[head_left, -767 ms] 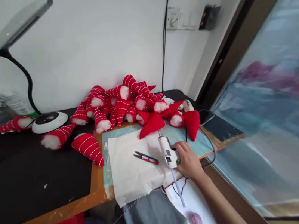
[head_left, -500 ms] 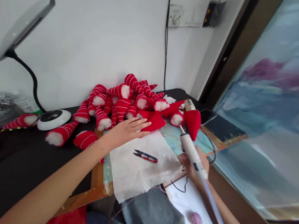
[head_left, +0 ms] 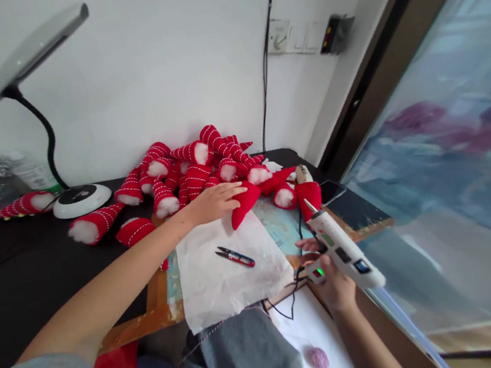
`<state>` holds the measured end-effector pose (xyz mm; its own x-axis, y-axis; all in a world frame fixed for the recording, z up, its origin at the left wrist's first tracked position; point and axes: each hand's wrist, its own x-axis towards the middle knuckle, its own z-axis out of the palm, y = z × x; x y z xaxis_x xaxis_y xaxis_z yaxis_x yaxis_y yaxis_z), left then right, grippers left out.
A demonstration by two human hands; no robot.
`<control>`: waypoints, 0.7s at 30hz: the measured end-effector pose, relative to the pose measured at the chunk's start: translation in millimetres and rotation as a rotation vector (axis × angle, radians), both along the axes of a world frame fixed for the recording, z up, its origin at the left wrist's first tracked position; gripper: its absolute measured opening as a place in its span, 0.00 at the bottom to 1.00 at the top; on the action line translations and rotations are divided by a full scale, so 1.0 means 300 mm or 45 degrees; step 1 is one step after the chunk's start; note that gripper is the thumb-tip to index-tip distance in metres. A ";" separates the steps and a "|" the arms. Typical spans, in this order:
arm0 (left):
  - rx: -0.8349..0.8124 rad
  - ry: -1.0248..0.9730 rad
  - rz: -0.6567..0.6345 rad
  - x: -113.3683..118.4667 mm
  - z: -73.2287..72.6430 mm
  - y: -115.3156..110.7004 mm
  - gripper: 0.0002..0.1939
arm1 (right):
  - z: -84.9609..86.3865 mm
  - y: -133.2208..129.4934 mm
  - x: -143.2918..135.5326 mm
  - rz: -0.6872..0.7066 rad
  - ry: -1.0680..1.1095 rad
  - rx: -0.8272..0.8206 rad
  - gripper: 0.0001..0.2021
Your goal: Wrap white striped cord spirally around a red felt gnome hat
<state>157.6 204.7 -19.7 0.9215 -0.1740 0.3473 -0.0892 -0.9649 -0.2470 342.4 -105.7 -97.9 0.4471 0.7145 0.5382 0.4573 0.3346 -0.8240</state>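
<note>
Two hands of mine show in the head view. My left hand (head_left: 215,203) reaches far out over the table, fingers loosely spread and lying flat on a plain red cone (head_left: 243,202). That cone sits at the front of the pile of red striped cones (head_left: 197,170), right at the far edge of the white paper (head_left: 222,274). I can't tell if my fingers are gripping it or just resting on it.

My right hand (head_left: 333,282) is wrapped tight around the handle of a white glue gun (head_left: 341,244). The gun is lifted off the table and tilted, its tip pointing up and away toward another red cone (head_left: 309,195). A small green light glows near my fingers. A black cord (head_left: 287,302) runs from under my hand.

Small red scissors (head_left: 235,256) lie on the paper, between my two hands and touching neither. A lamp (head_left: 75,198) stands at the far left on the black table (head_left: 33,286).
</note>
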 end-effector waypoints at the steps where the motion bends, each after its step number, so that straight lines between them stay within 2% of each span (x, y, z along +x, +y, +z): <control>1: -0.017 -0.018 0.033 -0.015 0.000 -0.004 0.20 | 0.005 0.017 -0.015 0.014 0.067 0.022 0.17; 3: -0.053 0.034 -0.003 -0.027 -0.011 -0.010 0.29 | 0.018 0.052 -0.052 0.047 0.172 0.042 0.16; 5: -0.073 0.156 -0.150 -0.010 -0.028 -0.009 0.36 | 0.031 0.078 -0.091 0.082 0.241 0.036 0.15; 10: -0.101 0.287 -0.466 0.135 -0.051 -0.007 0.31 | 0.040 0.070 -0.146 0.149 0.317 0.000 0.17; 13: -0.164 0.292 -0.573 0.220 -0.049 -0.024 0.22 | 0.029 0.030 -0.138 0.162 0.353 0.000 0.18; 15: -0.224 0.255 -0.584 0.244 -0.041 -0.035 0.16 | 0.022 0.002 -0.125 0.137 0.390 0.011 0.18; 17: -0.298 0.162 -0.535 0.228 -0.025 -0.047 0.13 | 0.017 -0.025 -0.115 0.088 0.439 0.048 0.18; 20: -0.411 -0.081 -0.381 0.138 0.013 -0.091 0.09 | 0.004 -0.056 -0.110 0.019 0.503 0.099 0.18; 21: -0.462 -0.184 -0.318 0.097 0.025 -0.121 0.13 | -0.003 -0.063 -0.114 0.009 0.502 0.102 0.19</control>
